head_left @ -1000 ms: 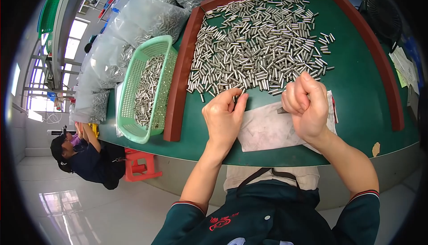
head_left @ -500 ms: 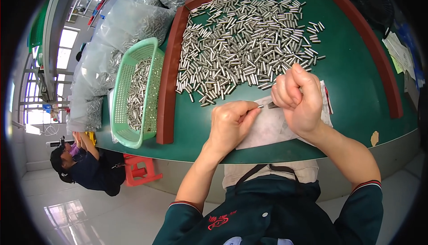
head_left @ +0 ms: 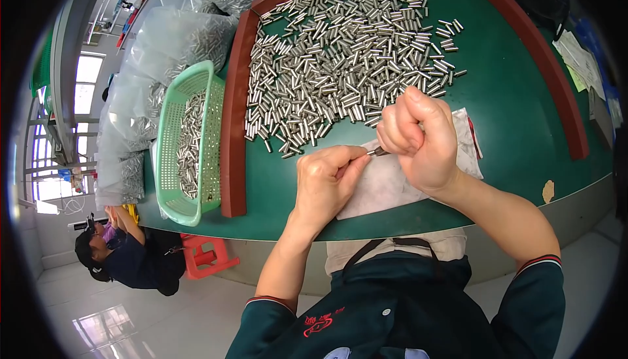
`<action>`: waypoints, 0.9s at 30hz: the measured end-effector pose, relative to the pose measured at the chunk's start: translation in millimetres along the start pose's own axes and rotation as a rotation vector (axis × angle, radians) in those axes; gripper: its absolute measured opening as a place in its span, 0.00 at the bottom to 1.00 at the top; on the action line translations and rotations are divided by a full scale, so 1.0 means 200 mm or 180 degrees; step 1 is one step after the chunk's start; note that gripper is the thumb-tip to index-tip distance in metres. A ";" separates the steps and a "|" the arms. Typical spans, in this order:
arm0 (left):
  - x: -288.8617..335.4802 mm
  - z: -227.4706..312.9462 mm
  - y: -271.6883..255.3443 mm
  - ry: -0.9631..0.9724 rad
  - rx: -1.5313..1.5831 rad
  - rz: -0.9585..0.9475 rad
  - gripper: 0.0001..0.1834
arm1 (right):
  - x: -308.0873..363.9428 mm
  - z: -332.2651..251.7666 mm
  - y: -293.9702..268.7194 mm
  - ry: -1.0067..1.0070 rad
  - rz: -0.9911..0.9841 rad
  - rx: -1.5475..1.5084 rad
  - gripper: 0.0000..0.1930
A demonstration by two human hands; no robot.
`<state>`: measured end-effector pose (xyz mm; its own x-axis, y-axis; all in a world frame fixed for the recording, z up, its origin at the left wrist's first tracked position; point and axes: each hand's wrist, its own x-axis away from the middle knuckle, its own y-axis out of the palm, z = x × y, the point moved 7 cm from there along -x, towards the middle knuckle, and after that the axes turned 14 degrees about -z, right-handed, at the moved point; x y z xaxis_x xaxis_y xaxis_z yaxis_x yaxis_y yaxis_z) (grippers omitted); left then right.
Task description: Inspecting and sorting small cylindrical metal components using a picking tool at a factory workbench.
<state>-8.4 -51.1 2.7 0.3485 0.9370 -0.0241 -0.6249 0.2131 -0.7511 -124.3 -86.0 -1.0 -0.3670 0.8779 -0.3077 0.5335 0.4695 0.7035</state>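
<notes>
Between the thumb and forefinger of my left hand (head_left: 327, 186) is a small shiny metal pin (head_left: 371, 153), its end pointing right. My right hand (head_left: 422, 140) is curled into a fist round a slim tool, whose dark tip (head_left: 381, 152) shows below the fingers; its kind is hidden. The tip meets the end of the pin, or nearly so. Beneath both hands lies a stained whitish cloth (head_left: 386, 192). Beyond them a wide heap of similar metal pins (head_left: 340, 58) covers the green tabletop (head_left: 504, 110).
Dark red rails (head_left: 234, 143) edge the work surface. Left of them stands a light green basket (head_left: 169, 156) with pins inside. Clear bags of metal parts (head_left: 163, 38) line the far left. A person (head_left: 131, 254) is by a red stool (head_left: 206, 257); papers (head_left: 579, 61) lie right.
The gap between the pin and the tool's tip has closed. The view has shifted slightly; both hands keep their grips.
</notes>
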 end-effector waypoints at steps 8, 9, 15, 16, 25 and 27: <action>0.00 0.00 0.00 0.0131 -0.0038 -0.0015 0.03 | 0.00 0.00 0.01 0.0008 0.0023 0.0005 0.22; 0.00 0.00 0.00 0.0121 -0.0032 -0.0011 0.03 | 0.00 0.00 0.01 0.0020 0.0022 0.0004 0.22; -0.01 -0.03 0.02 0.0018 0.0086 -0.0144 0.03 | 0.00 0.01 0.02 0.0051 -0.0027 0.0309 0.23; -0.01 -0.03 0.02 -0.0031 0.0092 -0.0143 0.03 | 0.00 0.00 0.03 0.0062 -0.0039 0.0447 0.23; -0.01 -0.03 0.01 -0.0067 0.0144 -0.0157 0.03 | -0.01 0.01 0.09 0.0267 -0.0156 0.1280 0.18; -0.01 -0.01 0.00 -0.0002 0.0130 -0.0153 0.03 | -0.08 0.00 0.12 0.0410 -0.0281 0.1593 0.17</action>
<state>-7.6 -53.6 1.9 0.3784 0.9256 0.0116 -0.6355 0.2689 -0.7238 -105.8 -88.1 19.6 -0.5009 0.8291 -0.2486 0.7836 0.5563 0.2765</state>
